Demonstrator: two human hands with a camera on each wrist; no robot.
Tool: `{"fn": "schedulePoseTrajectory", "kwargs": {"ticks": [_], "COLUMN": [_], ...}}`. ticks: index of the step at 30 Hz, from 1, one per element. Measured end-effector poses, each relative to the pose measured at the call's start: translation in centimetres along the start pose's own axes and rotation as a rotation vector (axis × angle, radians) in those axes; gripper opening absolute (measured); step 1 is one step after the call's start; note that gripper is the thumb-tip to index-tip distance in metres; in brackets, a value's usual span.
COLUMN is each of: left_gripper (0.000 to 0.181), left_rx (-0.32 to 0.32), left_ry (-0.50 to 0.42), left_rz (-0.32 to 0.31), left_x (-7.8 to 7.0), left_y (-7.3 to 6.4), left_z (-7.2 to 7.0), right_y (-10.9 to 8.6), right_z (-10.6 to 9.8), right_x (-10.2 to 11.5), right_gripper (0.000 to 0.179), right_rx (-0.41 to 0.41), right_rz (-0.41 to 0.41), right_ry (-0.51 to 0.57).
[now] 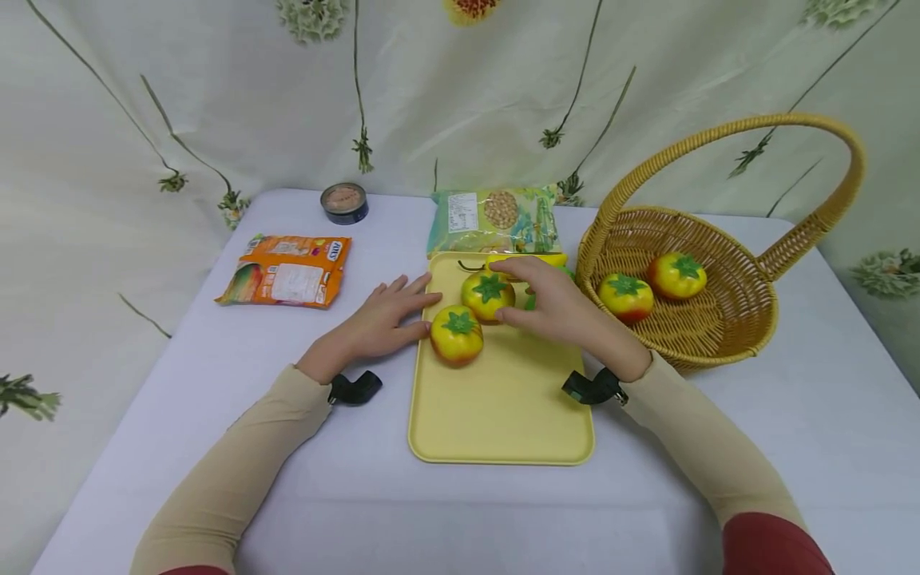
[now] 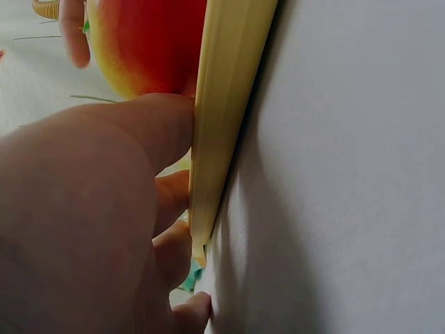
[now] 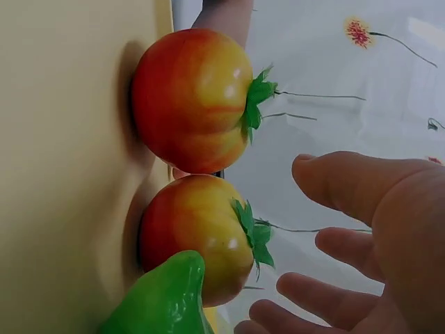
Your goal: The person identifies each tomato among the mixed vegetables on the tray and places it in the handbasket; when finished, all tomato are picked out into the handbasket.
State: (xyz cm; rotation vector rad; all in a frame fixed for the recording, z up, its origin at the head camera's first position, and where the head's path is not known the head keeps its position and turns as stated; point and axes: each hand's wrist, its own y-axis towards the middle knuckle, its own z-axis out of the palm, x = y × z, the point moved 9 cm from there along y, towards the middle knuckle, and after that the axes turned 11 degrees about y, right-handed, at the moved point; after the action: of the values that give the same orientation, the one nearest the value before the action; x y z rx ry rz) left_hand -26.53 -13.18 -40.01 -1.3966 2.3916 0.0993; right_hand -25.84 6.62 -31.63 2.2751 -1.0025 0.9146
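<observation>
Two red-and-yellow toy tomatoes with green leafy tops lie on the yellow tray (image 1: pixel 503 415): a nearer one (image 1: pixel 457 335) and a farther one (image 1: pixel 488 296). My left hand (image 1: pixel 384 319) rests along the tray's left edge, fingers spread, its thumb by the nearer tomato. My right hand (image 1: pixel 553 303) hovers over the tray beside the farther tomato (image 3: pixel 201 236), fingers and thumb apart, with nothing between them. Partly hidden by this hand are a yellow piece (image 1: pixel 549 259) at the tray's back and a glossy green piece (image 3: pixel 167 296).
A wicker basket (image 1: pixel 747 343) with a tall handle stands at the right, two similar tomatoes (image 1: pixel 650 287) inside. Behind the tray lies a green snack bag (image 1: pixel 496 224). An orange packet (image 1: pixel 291 271) and a small round can (image 1: pixel 344 203) are at the back left.
</observation>
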Motion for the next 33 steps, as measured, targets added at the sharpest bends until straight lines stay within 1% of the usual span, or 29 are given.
{"fn": "schedulePoseTrajectory", "kwargs": {"ticks": [6,12,22,33], "left_gripper": [0.056,0.057,0.056,0.056], "left_rx": [0.005,0.005,0.005,-0.006], "left_ry": [-0.001,0.004,0.006,0.009], "left_rz": [0.004,-0.001,-0.008,0.007], "left_x": [-0.1,0.0,0.1,0.2], "left_y": [0.0,0.0,0.0,0.1], "left_z": [0.1,0.1,0.1,0.2], "right_y": [1.5,2.4,2.7,2.8], "right_z": [0.7,1.3,1.9,2.8], "right_x": [-0.8,-1.1,-1.8,-2.7], "right_gripper": [0.066,0.07,0.071,0.076], "right_rx": [0.042,0.072,0.088,0.092], "right_rz": [0.039,0.057,0.047,0.091], "right_ry": [-0.023,-0.05,-0.031,-0.063]}}
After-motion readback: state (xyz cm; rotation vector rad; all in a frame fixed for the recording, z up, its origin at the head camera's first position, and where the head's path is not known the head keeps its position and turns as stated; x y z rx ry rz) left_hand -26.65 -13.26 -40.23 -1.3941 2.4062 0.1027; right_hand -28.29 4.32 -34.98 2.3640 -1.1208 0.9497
